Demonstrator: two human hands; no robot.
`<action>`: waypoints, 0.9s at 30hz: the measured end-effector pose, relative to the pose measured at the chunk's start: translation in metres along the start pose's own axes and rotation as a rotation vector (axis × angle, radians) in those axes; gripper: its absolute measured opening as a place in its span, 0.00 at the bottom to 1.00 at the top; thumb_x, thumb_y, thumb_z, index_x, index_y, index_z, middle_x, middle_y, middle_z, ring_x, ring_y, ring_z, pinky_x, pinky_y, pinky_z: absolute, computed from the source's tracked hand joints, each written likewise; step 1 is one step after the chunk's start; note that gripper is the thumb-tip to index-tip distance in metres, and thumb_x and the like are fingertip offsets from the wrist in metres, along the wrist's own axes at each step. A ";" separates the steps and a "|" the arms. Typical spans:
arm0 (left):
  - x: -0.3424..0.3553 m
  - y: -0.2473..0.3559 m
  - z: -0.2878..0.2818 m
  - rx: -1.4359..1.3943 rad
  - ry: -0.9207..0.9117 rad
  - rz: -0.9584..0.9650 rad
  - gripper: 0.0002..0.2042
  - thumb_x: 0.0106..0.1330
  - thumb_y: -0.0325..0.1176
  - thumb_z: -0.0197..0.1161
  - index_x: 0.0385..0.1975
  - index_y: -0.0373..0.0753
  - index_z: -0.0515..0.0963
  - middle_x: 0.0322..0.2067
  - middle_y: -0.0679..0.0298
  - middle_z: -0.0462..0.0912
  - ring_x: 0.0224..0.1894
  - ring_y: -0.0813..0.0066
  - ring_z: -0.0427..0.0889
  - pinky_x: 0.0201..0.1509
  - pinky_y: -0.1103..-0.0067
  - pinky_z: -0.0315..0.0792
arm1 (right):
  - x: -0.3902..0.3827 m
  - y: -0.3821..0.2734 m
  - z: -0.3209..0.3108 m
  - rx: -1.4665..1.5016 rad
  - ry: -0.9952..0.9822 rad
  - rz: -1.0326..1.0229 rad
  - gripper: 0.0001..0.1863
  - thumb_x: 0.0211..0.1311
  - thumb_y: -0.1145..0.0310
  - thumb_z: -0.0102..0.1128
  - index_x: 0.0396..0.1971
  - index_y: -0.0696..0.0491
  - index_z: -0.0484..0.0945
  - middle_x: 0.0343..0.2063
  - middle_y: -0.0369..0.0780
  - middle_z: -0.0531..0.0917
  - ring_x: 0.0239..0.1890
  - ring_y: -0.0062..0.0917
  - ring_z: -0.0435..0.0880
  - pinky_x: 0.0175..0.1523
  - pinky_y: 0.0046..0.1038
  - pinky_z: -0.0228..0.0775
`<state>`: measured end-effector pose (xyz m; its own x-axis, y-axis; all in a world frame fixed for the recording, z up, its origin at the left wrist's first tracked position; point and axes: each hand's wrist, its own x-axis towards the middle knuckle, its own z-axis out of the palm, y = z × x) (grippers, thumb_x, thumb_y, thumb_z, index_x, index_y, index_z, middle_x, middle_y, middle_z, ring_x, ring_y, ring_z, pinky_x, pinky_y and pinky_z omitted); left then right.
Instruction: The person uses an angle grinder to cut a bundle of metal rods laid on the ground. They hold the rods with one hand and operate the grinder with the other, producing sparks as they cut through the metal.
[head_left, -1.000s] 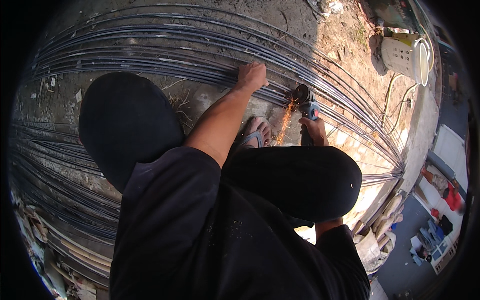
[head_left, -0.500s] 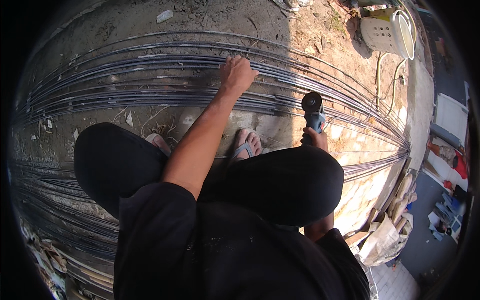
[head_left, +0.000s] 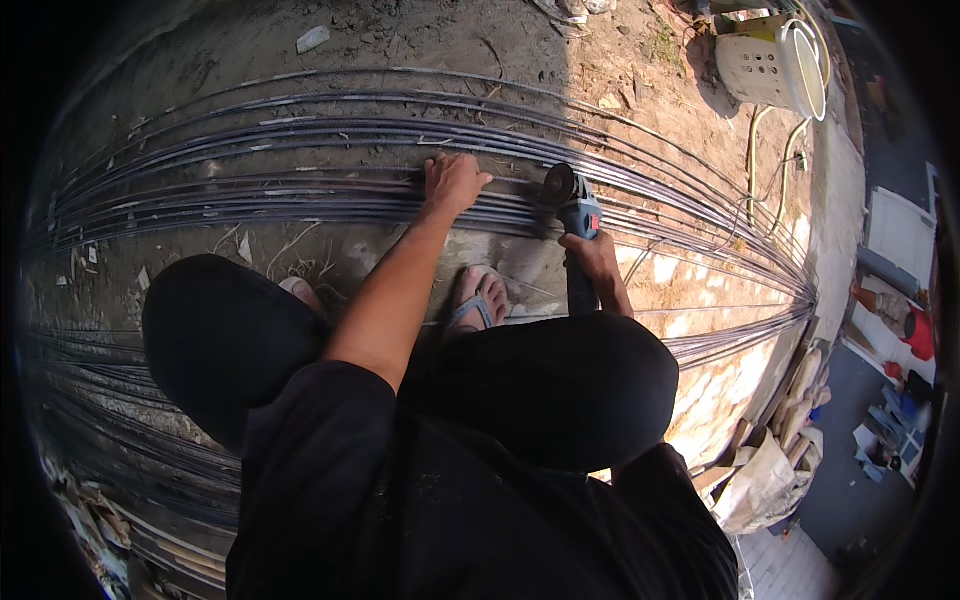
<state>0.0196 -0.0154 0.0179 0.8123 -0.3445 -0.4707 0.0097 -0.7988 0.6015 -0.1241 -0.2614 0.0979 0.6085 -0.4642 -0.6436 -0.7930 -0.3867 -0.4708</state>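
My left hand (head_left: 452, 182) is curled closed over the near group of long grey steel rods (head_left: 300, 190), left of an angle grinder (head_left: 577, 214) with a dark disc, a blue-grey body and a red switch. My right hand (head_left: 595, 255) grips the grinder's body from below, holding the disc over or at the rods; whether it touches them I cannot tell. No sparks show. My sandalled feet (head_left: 478, 295) are behind the rods, between my dark-clad knees.
A white perforated bucket (head_left: 752, 70) stands at top right beside yellowish hoses. More rods (head_left: 110, 420) lie at lower left and converge at a concrete edge (head_left: 835, 240) on the right. Sacks (head_left: 760, 490) lie at lower right. A person in red (head_left: 915, 330) is at far right.
The sparks of a second ago have stopped. Since half a second ago, my left hand has come back toward me onto nearer rods, and the grinder has moved left and away from me.
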 end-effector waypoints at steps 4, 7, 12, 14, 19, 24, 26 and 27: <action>0.004 -0.007 0.005 -0.037 -0.007 0.014 0.17 0.64 0.50 0.69 0.39 0.42 0.87 0.43 0.54 0.87 0.56 0.54 0.78 0.63 0.60 0.65 | 0.004 0.003 0.005 0.019 -0.036 0.034 0.18 0.51 0.64 0.70 0.36 0.62 0.80 0.24 0.40 0.82 0.23 0.26 0.81 0.31 0.30 0.73; 0.007 -0.012 0.012 -0.032 0.022 0.006 0.17 0.63 0.49 0.69 0.39 0.42 0.87 0.42 0.55 0.87 0.56 0.55 0.79 0.64 0.59 0.65 | 0.002 -0.001 0.008 0.000 0.003 0.027 0.16 0.51 0.64 0.70 0.33 0.60 0.79 0.23 0.40 0.81 0.23 0.26 0.81 0.30 0.30 0.72; 0.007 -0.013 0.022 -0.031 0.092 0.006 0.15 0.64 0.48 0.69 0.38 0.43 0.87 0.43 0.56 0.87 0.56 0.56 0.78 0.65 0.61 0.64 | -0.010 -0.009 0.004 0.053 -0.040 0.059 0.18 0.50 0.61 0.70 0.31 0.60 0.78 0.22 0.40 0.81 0.22 0.26 0.81 0.30 0.30 0.72; 0.006 -0.012 0.023 -0.031 0.098 -0.008 0.15 0.64 0.48 0.68 0.38 0.43 0.87 0.44 0.57 0.87 0.57 0.56 0.78 0.65 0.61 0.64 | -0.012 -0.009 0.001 0.043 -0.041 0.051 0.18 0.50 0.60 0.70 0.32 0.60 0.78 0.22 0.40 0.81 0.22 0.27 0.81 0.30 0.30 0.72; 0.007 -0.010 0.021 -0.033 0.075 -0.028 0.14 0.64 0.47 0.69 0.38 0.43 0.87 0.45 0.56 0.86 0.58 0.57 0.77 0.65 0.61 0.63 | -0.003 -0.003 0.003 -0.026 -0.036 0.045 0.20 0.50 0.60 0.70 0.34 0.63 0.79 0.23 0.41 0.81 0.23 0.28 0.82 0.30 0.31 0.74; 0.005 -0.009 0.021 -0.045 0.116 -0.034 0.14 0.64 0.47 0.69 0.38 0.43 0.86 0.45 0.55 0.86 0.58 0.57 0.77 0.65 0.61 0.63 | -0.005 -0.008 0.002 -0.018 -0.048 0.053 0.20 0.50 0.61 0.70 0.34 0.63 0.79 0.22 0.41 0.81 0.22 0.28 0.82 0.29 0.31 0.73; 0.007 -0.010 0.021 -0.054 0.074 -0.036 0.14 0.65 0.47 0.69 0.39 0.42 0.86 0.46 0.55 0.86 0.58 0.57 0.77 0.65 0.61 0.62 | -0.010 -0.014 0.003 -0.023 -0.041 0.040 0.19 0.51 0.61 0.70 0.33 0.62 0.79 0.22 0.41 0.81 0.22 0.28 0.81 0.29 0.30 0.72; 0.007 -0.011 0.022 -0.060 0.069 -0.033 0.15 0.65 0.47 0.68 0.39 0.42 0.86 0.46 0.55 0.86 0.59 0.57 0.77 0.65 0.61 0.62 | -0.015 -0.015 0.003 0.027 -0.058 0.034 0.18 0.51 0.62 0.70 0.33 0.62 0.79 0.21 0.41 0.80 0.21 0.28 0.81 0.28 0.30 0.72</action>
<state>0.0126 -0.0200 -0.0057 0.8489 -0.2826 -0.4466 0.0701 -0.7773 0.6252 -0.1213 -0.2466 0.1126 0.5786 -0.4293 -0.6935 -0.8144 -0.3496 -0.4632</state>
